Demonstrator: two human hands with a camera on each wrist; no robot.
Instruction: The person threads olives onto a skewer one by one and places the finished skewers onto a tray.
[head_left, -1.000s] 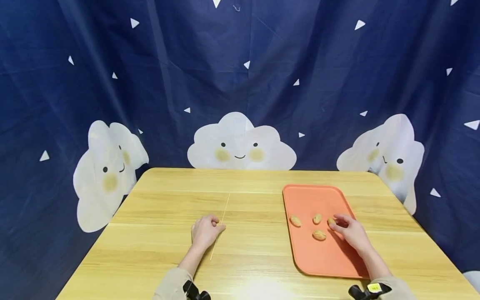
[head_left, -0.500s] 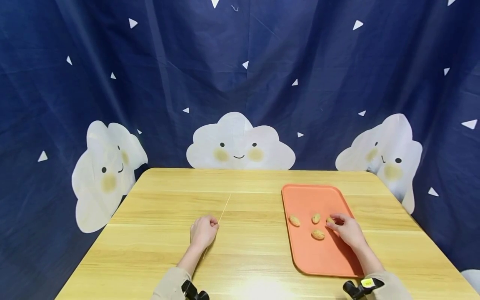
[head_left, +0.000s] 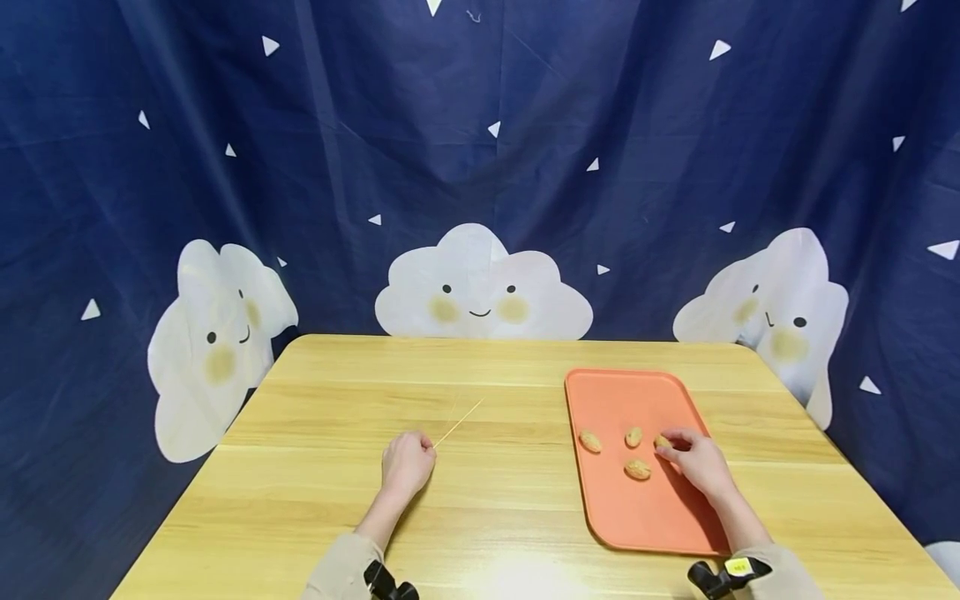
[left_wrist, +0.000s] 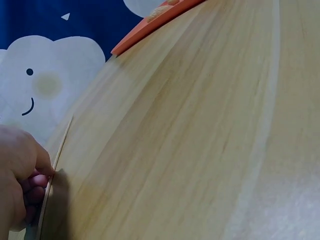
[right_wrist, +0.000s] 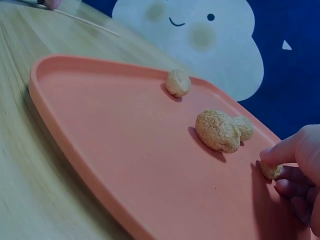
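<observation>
Low in the frame of the head view, left of centre, the left hand (head_left: 407,461) pinches a thin wooden skewer (head_left: 459,422) between thumb and fingers. Its long axis slants from the fingers to the upper right; its near end is hidden behind the hand. At lower right, the right hand (head_left: 702,467) pinches the rightmost tan, wrinkled piece (head_left: 662,442), which sits at the fingertips' left; whether it is lifted I cannot tell. That piece lies to the right of the skewer's tip and slightly lower in the frame, well apart across the counter (head_left: 495,500).

In between stand the left rim of the orange tray (head_left: 630,521) and three similar loose pieces: a lower one (head_left: 637,470), an elongated one by the left rim (head_left: 590,441), and a small middle one (head_left: 633,437) nearest the held piece. Beyond hangs a navy curtain (head_left: 540,183) with smiling clouds.
</observation>
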